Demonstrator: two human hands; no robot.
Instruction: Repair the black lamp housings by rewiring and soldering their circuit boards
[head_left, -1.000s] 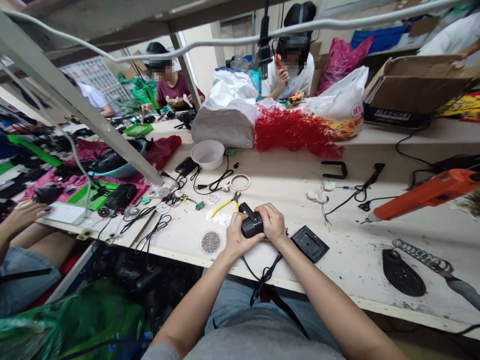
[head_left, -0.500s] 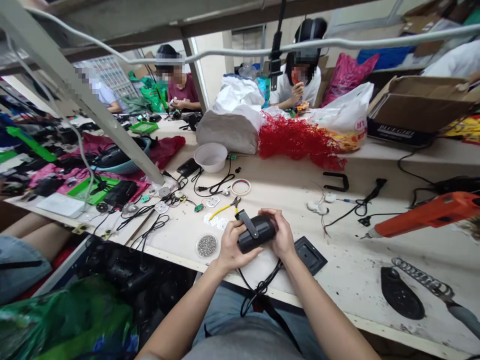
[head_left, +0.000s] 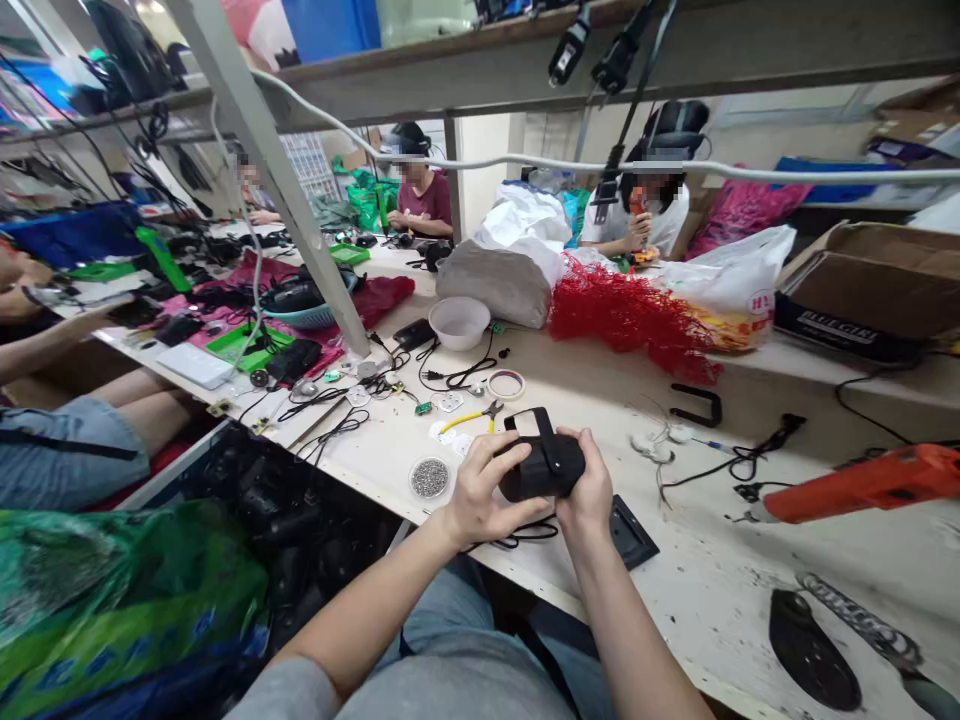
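Observation:
Above the bench's front edge I hold a black rounded housing (head_left: 536, 468) with a flat metal bracket looped over its top. My left hand (head_left: 484, 485) grips its left end, thumb below and fingers on top. My right hand (head_left: 590, 485) is wrapped round its right end. A black cable (head_left: 529, 535) lies below the housing. Left of my hands stands a round dish of small metal parts (head_left: 430, 478). Just beyond it lie yellow-handled cutters (head_left: 471, 416) and a roll of tape (head_left: 506, 384). A black square plate (head_left: 630, 535) lies to the right of my right hand.
An orange electric screwdriver (head_left: 862, 485) and a black oval part (head_left: 814, 648) are on the right. Beyond are a white bowl (head_left: 459, 325), red netting (head_left: 630, 315) and a cardboard box (head_left: 855, 290). A metal post (head_left: 277, 180) rises at left; co-workers sit across the bench.
My head view has shifted left and up. The housing has been turned in my hands, so its bracket now stands up in a loop on the far side. Both hands still hold it.

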